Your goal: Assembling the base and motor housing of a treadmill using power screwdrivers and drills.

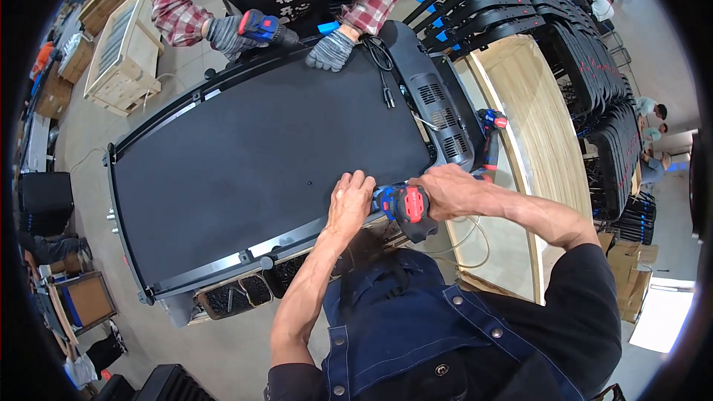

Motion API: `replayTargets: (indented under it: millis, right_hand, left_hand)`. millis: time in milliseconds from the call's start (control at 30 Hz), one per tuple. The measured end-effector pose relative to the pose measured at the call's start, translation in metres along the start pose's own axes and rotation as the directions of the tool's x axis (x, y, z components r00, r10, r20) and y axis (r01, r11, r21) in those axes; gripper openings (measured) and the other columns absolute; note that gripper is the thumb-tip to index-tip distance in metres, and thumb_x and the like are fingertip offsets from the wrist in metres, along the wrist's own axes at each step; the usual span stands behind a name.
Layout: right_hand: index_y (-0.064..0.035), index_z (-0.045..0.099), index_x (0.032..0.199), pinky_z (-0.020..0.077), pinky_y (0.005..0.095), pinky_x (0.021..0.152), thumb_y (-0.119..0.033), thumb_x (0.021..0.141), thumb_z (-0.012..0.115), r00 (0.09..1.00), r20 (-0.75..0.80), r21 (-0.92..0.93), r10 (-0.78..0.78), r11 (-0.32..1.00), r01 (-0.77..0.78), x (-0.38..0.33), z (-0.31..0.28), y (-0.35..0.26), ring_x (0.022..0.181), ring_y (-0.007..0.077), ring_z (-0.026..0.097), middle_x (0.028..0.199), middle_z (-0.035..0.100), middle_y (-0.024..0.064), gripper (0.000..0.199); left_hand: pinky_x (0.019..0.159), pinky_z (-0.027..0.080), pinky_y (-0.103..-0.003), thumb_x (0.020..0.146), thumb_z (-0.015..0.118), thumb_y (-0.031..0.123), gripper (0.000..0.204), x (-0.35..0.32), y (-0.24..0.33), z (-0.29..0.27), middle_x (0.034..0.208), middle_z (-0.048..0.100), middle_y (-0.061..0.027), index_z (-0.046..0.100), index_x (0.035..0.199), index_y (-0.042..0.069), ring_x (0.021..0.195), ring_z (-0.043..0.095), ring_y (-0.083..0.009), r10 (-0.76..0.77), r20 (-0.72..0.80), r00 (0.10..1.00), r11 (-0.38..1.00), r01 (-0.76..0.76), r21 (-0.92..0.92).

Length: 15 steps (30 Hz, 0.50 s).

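Centre-right of frame, right hand (pixel 453 189) fingers wrapped tight round drill (pixel 405 206); left hand (pixel 350 200) fingers loosely spread, flat on black panel (pixel 252 156) edge, touching drill's nose.

Under my fingers is a wide black treadmill deck (pixel 252 156), its dark belt framed by black side rails with grey end caps. At its far end a black cable with a small plug (pixel 386 78) lies on the belt. The deck rests on a pale wooden bench (pixel 531 141).
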State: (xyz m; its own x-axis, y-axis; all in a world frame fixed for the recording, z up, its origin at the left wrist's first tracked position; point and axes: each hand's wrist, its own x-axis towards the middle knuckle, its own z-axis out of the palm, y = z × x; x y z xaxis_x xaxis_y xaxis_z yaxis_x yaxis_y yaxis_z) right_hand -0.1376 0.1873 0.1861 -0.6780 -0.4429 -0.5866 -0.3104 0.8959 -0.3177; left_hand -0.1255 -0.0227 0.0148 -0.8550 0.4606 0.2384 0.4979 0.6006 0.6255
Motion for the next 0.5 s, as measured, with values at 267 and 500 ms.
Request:
replayTargets:
  millis: [267,500]
  right_hand:
    - [-0.0041,0.070,0.108,0.0566,0.0498,0.072,-0.008,0.067,0.071,1.000,0.013,-0.133,-0.004,0.991,0.006,0.014,-0.002,-0.007,0.081,0.0419,0.070,0.078,0.071,0.0201,0.042]
    - [-0.0051,0.067,0.119,0.0560,0.0494,0.078,-0.003,0.062,0.069,0.971,-0.073,-0.146,-0.228,0.966,0.215,0.003,-0.005,0.003,0.091,0.0421,0.070,0.097,0.072,0.0204,0.058]
  left_hand:
    - [0.078,0.052,-0.048,0.077,0.067,-0.003,0.018,0.001,0.000,-0.001,0.091,0.055,-0.0131,0.058,0.090,0.005,0.089,0.057,-0.0364,0.034,-0.035,0.999,0.999,-0.035,-0.034]
    - [0.081,0.050,-0.048,0.078,0.069,-0.003,0.025,-0.010,0.007,-0.021,0.096,0.057,-0.0144,0.063,0.101,0.004,0.093,0.058,-0.0378,0.056,-0.057,0.997,0.997,-0.060,-0.058]
